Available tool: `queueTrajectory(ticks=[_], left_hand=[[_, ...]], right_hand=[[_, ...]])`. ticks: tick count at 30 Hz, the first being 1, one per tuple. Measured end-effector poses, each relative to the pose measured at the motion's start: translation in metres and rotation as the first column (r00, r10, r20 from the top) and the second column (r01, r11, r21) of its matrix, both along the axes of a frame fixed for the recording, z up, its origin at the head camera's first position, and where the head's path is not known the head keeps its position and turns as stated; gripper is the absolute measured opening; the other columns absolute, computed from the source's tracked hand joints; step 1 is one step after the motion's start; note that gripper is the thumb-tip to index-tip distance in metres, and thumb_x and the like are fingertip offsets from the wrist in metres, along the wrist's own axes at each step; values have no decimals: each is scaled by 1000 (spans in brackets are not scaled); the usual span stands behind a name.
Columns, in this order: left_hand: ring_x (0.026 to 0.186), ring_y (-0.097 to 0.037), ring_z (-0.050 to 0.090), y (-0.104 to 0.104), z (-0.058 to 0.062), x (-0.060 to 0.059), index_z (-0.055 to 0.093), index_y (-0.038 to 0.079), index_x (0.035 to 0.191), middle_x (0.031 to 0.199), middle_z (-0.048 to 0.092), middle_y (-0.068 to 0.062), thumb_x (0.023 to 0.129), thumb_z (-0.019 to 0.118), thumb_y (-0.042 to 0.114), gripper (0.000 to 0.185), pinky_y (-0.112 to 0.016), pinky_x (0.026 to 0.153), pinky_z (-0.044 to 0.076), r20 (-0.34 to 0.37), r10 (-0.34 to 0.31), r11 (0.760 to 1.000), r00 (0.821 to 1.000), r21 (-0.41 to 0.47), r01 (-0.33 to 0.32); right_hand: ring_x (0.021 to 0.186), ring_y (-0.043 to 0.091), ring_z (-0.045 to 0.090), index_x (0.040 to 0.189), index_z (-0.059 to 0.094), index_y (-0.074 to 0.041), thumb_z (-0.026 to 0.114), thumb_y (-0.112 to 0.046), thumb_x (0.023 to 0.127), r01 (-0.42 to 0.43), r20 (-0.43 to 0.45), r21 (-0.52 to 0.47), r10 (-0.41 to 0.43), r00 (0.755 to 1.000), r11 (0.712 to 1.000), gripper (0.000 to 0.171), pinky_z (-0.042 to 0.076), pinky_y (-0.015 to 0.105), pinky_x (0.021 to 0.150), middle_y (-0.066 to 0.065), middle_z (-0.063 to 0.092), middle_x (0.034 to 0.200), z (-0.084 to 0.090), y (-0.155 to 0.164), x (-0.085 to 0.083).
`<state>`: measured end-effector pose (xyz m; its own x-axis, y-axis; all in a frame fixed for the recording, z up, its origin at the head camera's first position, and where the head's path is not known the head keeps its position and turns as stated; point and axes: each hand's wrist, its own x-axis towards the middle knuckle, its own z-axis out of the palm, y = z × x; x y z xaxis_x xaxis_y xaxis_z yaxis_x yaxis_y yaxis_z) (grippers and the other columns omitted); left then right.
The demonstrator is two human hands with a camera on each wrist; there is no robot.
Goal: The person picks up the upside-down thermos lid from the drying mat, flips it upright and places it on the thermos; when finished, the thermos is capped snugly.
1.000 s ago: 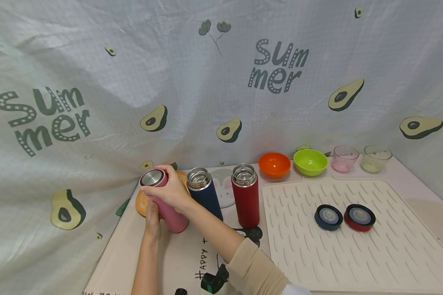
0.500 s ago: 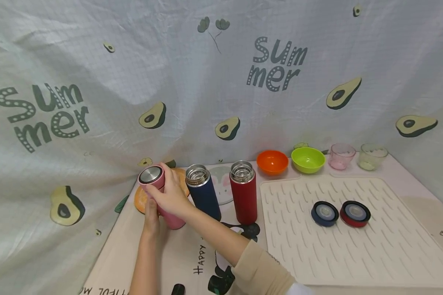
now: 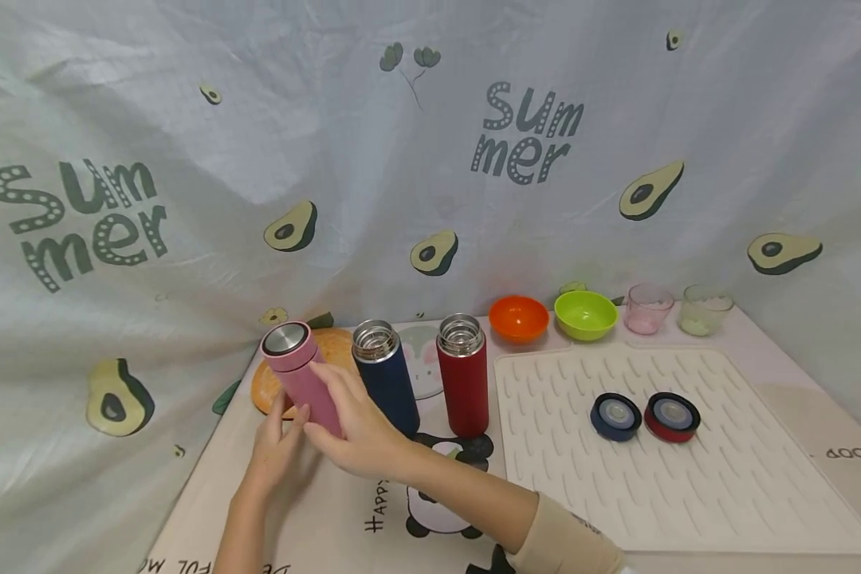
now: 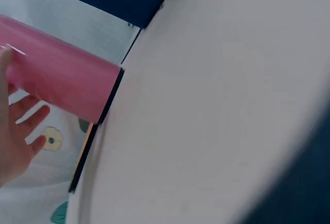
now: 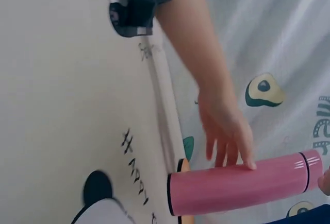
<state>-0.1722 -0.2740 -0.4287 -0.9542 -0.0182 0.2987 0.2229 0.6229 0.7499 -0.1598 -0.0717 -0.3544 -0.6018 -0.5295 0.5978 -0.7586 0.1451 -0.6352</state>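
Observation:
A pink thermos [image 3: 305, 383] with a steel-topped lid stands upright at the left, its lid on. My left hand [image 3: 273, 446] is at its lower left side. In the left wrist view the fingers [image 4: 32, 115] are spread and straight, while the thumb lies against the pink wall. My right hand [image 3: 362, 422] is at the thermos's right side, fingers extended and loosely apart; whether they touch it is unclear. To the right stand a navy thermos [image 3: 387, 391] and a red thermos [image 3: 464, 383], both without lids.
A navy lid [image 3: 615, 416] and a red lid [image 3: 672, 416] lie on a cream ridged mat [image 3: 617, 510]. Behind it are an orange bowl [image 3: 519, 319], a green bowl [image 3: 585, 315], a pink cup [image 3: 648, 309] and a greenish cup [image 3: 705, 309]. A curtain [image 3: 186, 239] hangs behind.
My right hand has let go of the pink thermos's lid and moved down beside its body. The left hand has loosened its fingers and drawn slightly down. The head view has shifted a little.

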Motion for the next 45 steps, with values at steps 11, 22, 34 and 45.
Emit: queueTrajectory(ticks=[11, 22, 34, 45], left_hand=[[117, -48, 38, 7, 27, 54, 35, -8, 134, 129, 41, -32, 88, 57, 38, 68, -64, 88, 32, 161, 98, 848, 982, -530, 3], [114, -34, 46, 54, 31, 89, 54, 7, 124, 123, 52, -14, 70, 73, 48, 71, -58, 88, 36, 56, 59, 728, 997, -685, -5], [119, -31, 43, 86, 36, 91, 56, 16, 120, 130, 48, -8, 64, 77, 47, 67, -56, 92, 36, -38, -62, 734, 997, -678, 20], [118, -29, 43, 106, 36, 91, 55, 16, 120, 127, 48, -5, 67, 76, 43, 63, -56, 93, 35, 106, -128, 750, 986, -640, 166]], right_hand=[[129, 15, 24, 139, 28, -17, 57, -16, 88, 14, 119, 80, -24, 993, 997, 59, 35, 44, 100, 4, 26, 143, -33, 80, 21], [126, 21, 28, 131, 41, -12, 67, -7, 79, 301, 6, 167, -306, 952, 939, 59, 37, 50, 96, 8, 33, 138, -55, 192, 13], [124, 41, 21, 135, 34, -3, 74, -28, 76, 470, -74, 493, -503, 861, 732, 76, 20, 65, 89, 17, 34, 131, -73, 300, -7], [114, 44, 38, 124, 49, 0, 76, -38, 70, 507, -108, 633, -581, 806, 585, 71, 21, 63, 92, 24, 51, 119, -81, 341, -20]])
